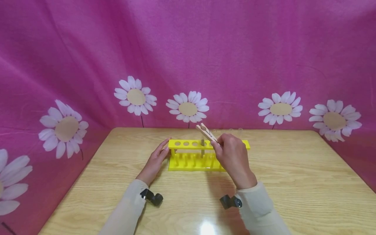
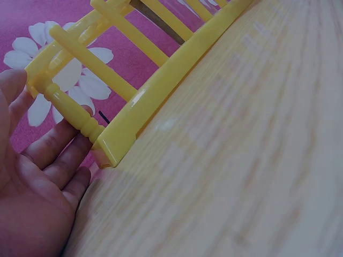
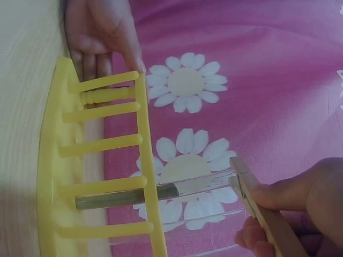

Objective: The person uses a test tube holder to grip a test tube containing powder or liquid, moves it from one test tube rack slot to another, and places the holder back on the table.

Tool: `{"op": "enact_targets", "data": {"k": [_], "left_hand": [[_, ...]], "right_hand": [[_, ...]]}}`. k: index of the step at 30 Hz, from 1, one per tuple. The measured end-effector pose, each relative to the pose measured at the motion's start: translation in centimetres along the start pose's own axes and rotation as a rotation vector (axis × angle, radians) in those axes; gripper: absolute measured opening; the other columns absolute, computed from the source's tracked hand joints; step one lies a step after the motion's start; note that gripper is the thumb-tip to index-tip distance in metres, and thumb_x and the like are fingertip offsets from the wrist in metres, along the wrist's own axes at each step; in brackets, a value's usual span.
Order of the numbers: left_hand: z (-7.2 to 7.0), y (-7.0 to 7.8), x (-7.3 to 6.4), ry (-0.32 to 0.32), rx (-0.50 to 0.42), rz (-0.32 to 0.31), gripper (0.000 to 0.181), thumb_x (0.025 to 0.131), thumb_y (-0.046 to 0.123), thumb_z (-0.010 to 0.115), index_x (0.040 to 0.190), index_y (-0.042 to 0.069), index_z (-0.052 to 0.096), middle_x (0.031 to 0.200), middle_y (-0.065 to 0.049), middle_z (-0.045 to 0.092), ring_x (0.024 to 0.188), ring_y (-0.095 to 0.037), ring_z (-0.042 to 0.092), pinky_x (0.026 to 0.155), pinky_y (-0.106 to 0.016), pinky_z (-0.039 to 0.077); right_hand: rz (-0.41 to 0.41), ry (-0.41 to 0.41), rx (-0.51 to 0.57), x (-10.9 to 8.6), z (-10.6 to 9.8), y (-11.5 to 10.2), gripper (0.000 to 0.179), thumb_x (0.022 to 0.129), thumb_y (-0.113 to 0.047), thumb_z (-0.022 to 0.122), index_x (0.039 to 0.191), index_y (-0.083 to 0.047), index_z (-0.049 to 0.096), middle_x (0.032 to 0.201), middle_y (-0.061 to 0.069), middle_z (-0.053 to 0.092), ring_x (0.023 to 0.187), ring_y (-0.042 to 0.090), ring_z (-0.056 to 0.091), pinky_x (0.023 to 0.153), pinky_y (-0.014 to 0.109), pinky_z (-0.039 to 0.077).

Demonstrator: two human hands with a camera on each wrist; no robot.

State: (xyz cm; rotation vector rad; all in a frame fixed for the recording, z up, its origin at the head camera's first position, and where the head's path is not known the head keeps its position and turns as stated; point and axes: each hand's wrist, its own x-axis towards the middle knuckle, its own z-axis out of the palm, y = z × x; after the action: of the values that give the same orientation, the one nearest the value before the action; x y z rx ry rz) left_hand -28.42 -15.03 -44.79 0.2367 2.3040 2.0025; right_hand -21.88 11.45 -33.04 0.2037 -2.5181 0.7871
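Observation:
A yellow test tube rack (image 1: 188,169) stands upright on the table. My left hand (image 1: 152,164) holds its left end, with fingertips at the end post (image 2: 69,110) in the left wrist view. My right hand (image 1: 235,156) pinches a wooden test tube clamp (image 1: 208,133) between thumb and fingers, tilted above the rack. In the rack stands a glass test tube (image 3: 126,199) with dark liquid in its lower part. The clamp's tip is right at that tube's upper end in the right wrist view. My right hand hides the rack's right part in the head view.
Clear glass tubes (image 3: 203,217) stand beside the dark one, their rims (image 1: 240,130) showing behind my right hand. Short yellow pegs (image 3: 102,112) line the rack. A pink cloth (image 1: 235,65) with white flowers hangs behind the wooden table (image 1: 293,182).

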Motion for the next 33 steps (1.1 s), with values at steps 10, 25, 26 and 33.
{"op": "enact_targets", "data": {"k": [10,25,26,33], "left_hand": [[0.12,-0.14,-0.10,0.001,-0.014,0.003,0.057,0.097,0.054,0.045,0.150,0.035,0.033,0.149,0.018,0.035,0.135,-0.014,0.037,0.114,-0.045,0.029],[0.10,0.11,0.13,-0.002,-0.009,0.002,0.058,0.098,0.053,0.045,0.151,0.033,0.032,0.149,0.017,0.035,0.134,-0.015,0.040,0.114,-0.045,0.029],[0.09,0.09,0.13,-0.001,-0.010,0.001,0.057,0.098,0.053,0.045,0.151,0.033,0.033,0.149,0.017,0.036,0.133,-0.015,0.041,0.114,-0.045,0.029],[0.03,0.05,0.03,-0.003,-0.015,0.007,0.056,0.098,0.052,0.045,0.150,0.034,0.034,0.147,0.014,0.039,0.131,-0.016,0.043,0.114,-0.044,0.030]], "right_hand": [[0.023,-0.025,-0.025,-0.07,0.13,0.08,0.019,0.085,-0.019,0.075,0.082,-0.002,0.068,0.068,0.006,0.056,0.056,0.020,0.047,0.047,0.027,0.041],[0.061,-0.122,-0.091,0.17,0.30,0.34,0.020,0.085,-0.020,0.075,0.082,-0.001,0.069,0.066,0.005,0.056,0.056,0.020,0.047,0.047,0.026,0.041],[0.063,-0.127,-0.094,0.19,0.33,0.37,0.020,0.085,-0.020,0.075,0.082,-0.001,0.069,0.066,0.005,0.056,0.056,0.019,0.047,0.047,0.026,0.041],[0.064,-0.139,-0.115,0.19,0.42,0.51,0.021,0.085,-0.021,0.075,0.081,-0.001,0.069,0.065,0.004,0.055,0.056,0.020,0.047,0.047,0.026,0.040]]}}
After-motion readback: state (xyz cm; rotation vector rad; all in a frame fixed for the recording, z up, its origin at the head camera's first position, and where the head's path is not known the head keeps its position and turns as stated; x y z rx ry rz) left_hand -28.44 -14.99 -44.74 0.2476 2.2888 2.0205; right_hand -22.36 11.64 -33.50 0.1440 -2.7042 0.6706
